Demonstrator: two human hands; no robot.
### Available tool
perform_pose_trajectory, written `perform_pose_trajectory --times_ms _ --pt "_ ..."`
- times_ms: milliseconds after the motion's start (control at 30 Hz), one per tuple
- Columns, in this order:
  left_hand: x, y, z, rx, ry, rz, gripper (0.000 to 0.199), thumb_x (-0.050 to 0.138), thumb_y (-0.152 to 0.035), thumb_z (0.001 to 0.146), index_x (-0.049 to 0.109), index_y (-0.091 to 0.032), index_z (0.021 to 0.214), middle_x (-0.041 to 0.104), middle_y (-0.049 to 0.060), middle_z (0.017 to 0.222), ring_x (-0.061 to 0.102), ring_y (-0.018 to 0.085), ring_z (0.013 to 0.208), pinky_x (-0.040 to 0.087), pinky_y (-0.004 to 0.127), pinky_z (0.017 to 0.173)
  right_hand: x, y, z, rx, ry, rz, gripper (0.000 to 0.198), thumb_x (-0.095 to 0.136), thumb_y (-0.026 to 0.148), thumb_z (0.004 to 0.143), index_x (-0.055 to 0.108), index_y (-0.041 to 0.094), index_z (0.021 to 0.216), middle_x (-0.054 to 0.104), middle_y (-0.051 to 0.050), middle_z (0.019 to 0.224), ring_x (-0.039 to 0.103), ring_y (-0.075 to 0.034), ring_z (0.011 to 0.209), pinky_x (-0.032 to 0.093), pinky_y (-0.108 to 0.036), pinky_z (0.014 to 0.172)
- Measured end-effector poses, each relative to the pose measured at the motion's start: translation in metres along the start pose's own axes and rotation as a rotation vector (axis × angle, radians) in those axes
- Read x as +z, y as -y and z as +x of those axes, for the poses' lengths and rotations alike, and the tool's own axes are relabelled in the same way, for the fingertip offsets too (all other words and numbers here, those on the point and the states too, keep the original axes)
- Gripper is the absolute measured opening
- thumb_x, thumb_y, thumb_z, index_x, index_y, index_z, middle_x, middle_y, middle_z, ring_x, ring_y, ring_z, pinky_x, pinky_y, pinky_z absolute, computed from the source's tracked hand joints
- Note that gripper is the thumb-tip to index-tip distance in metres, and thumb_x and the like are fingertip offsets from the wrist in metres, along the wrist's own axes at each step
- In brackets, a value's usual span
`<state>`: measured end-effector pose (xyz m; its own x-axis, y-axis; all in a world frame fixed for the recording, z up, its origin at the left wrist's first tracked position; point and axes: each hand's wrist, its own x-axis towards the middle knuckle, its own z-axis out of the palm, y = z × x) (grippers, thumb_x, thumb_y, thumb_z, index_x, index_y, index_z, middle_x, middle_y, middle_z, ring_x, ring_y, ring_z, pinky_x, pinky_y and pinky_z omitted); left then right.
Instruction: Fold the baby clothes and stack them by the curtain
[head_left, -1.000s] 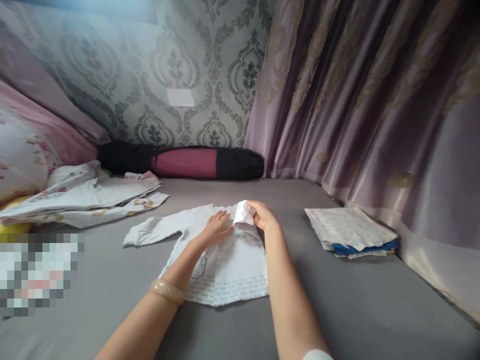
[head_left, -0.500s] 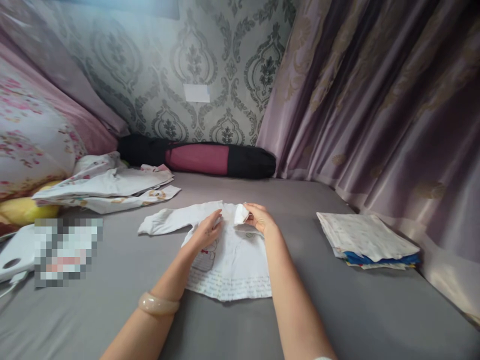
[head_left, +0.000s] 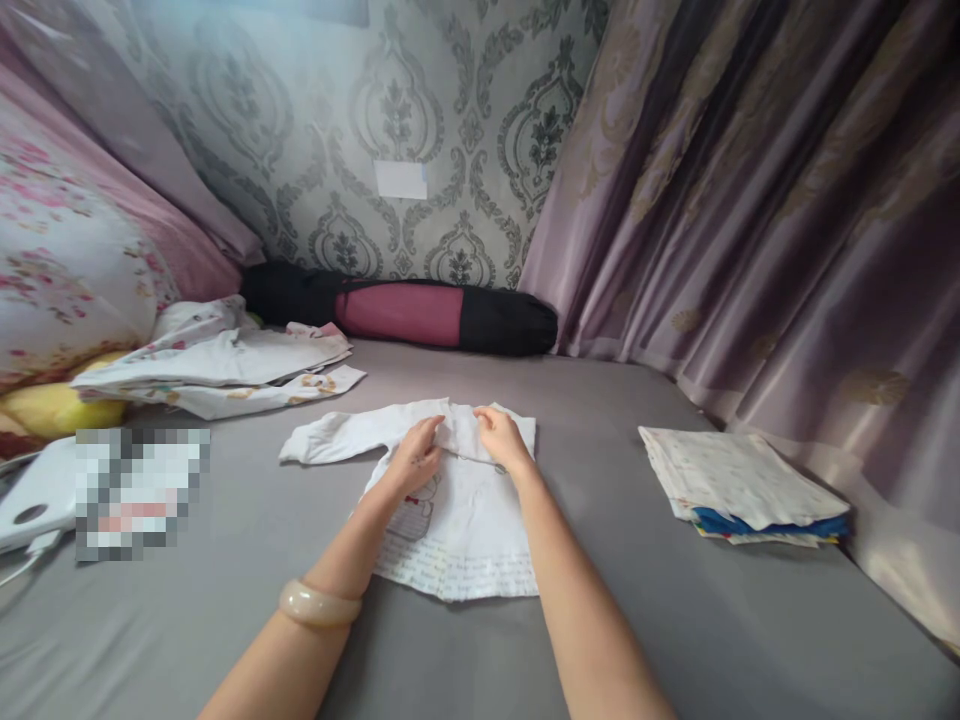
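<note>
A small white long-sleeved shirt (head_left: 465, 530) lies spread on the grey sheet, with a cartoon print at its left and rows of lettering along its hem. Its left-side sleeve (head_left: 337, 437) stretches outward, while the other sleeve (head_left: 466, 436) is folded across the upper chest. My left hand (head_left: 417, 456) rests on the shirt by the folded sleeve's end, fingers extended and apart from the thumb. At the upper right of the shirt, my right hand (head_left: 501, 436) has its curled fingers closed on the folded sleeve. A pale bangle (head_left: 320, 604) circles my left wrist.
Folded clothes (head_left: 742, 480) are stacked at the right. Loose white garments (head_left: 240, 358) lie at the far left, above a white device with a cable (head_left: 45, 500) and a blurred-out item (head_left: 142, 495). A black and maroon long bag (head_left: 401, 315) lies against the wall.
My right hand has laid the sleeve across the chest, its cuff now near my left hand. The left hand stays almost in place. The view has shifted slightly.
</note>
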<state>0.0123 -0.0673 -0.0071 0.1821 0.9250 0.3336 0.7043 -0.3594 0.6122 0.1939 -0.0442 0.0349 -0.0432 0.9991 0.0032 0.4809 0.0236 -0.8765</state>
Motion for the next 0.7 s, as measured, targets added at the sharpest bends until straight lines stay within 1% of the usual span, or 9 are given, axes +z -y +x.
perform_pose_trajectory --times_ms 67,100,133,200,267,400,567,700 --pt "0.003 0.001 0.000 0.080 -0.102 0.059 0.053 0.042 -0.009 0.074 0.054 -0.012 0.125 0.051 0.017 0.135 0.050 0.027 0.124 0.045 0.044 0.102 0.009 0.001 -0.008 -0.142 0.042 -0.286 0.038 0.040 0.015 0.092 0.061 0.017 0.123 0.057 -0.010 0.135 0.047 -0.019 0.130 0.031 -0.034 0.112" --pt "0.004 0.001 0.001 0.123 -0.142 0.088 0.049 0.043 -0.010 0.076 0.056 -0.013 0.123 0.050 0.017 0.135 0.049 0.028 0.125 0.043 0.045 0.103 0.013 0.001 -0.012 -0.188 0.066 -0.408 0.041 0.038 0.016 0.094 0.057 0.016 0.130 0.051 -0.011 0.142 0.041 -0.020 0.135 0.027 -0.037 0.114" --pt "0.006 0.001 0.001 0.166 -0.161 0.110 0.045 0.042 -0.011 0.078 0.057 -0.014 0.121 0.052 0.016 0.133 0.049 0.027 0.125 0.043 0.046 0.104 0.017 0.001 -0.016 -0.207 0.086 -0.492 0.043 0.036 0.018 0.095 0.052 0.015 0.135 0.044 -0.012 0.148 0.034 -0.021 0.139 0.022 -0.040 0.116" --pt "0.010 0.002 0.000 0.239 -0.140 0.129 0.040 0.040 -0.013 0.084 0.056 -0.015 0.121 0.059 0.016 0.124 0.054 0.026 0.119 0.045 0.045 0.102 0.025 -0.001 -0.022 -0.197 0.112 -0.600 0.047 0.032 0.023 0.098 0.044 0.014 0.142 0.033 -0.012 0.154 0.022 -0.023 0.144 0.015 -0.046 0.117" --pt "0.013 0.004 -0.002 0.285 -0.077 0.141 0.039 0.037 -0.015 0.088 0.053 -0.013 0.124 0.063 0.017 0.119 0.058 0.025 0.115 0.048 0.044 0.100 0.029 -0.002 -0.024 -0.166 0.120 -0.647 0.050 0.028 0.027 0.099 0.038 0.013 0.146 0.029 -0.012 0.156 0.018 -0.024 0.146 0.012 -0.047 0.117" --pt "0.016 0.007 -0.005 0.300 0.002 0.189 0.041 0.033 -0.017 0.091 0.050 -0.014 0.129 0.061 0.017 0.126 0.057 0.025 0.119 0.047 0.045 0.101 0.033 -0.006 -0.024 -0.134 0.095 -0.681 0.054 0.024 0.031 0.099 0.032 0.010 0.149 0.027 -0.012 0.157 0.017 -0.023 0.146 0.011 -0.043 0.118" --pt "0.010 0.002 -0.009 0.205 0.102 0.263 0.041 0.033 -0.021 0.093 0.055 -0.016 0.128 0.056 0.015 0.136 0.051 0.025 0.128 0.041 0.044 0.107 0.030 -0.011 -0.025 -0.057 0.061 -0.736 0.063 0.021 0.041 0.100 0.026 0.005 0.151 0.018 -0.014 0.159 0.011 -0.025 0.147 0.008 -0.043 0.118" --pt "0.007 -0.002 -0.011 0.148 0.157 0.295 0.043 0.032 -0.023 0.095 0.054 -0.015 0.131 0.051 0.015 0.141 0.047 0.025 0.132 0.037 0.043 0.110 0.019 -0.015 -0.026 0.020 0.040 -0.792 0.069 0.017 0.046 0.099 0.020 0.000 0.151 0.013 -0.017 0.159 0.008 -0.027 0.147 0.005 -0.045 0.117"
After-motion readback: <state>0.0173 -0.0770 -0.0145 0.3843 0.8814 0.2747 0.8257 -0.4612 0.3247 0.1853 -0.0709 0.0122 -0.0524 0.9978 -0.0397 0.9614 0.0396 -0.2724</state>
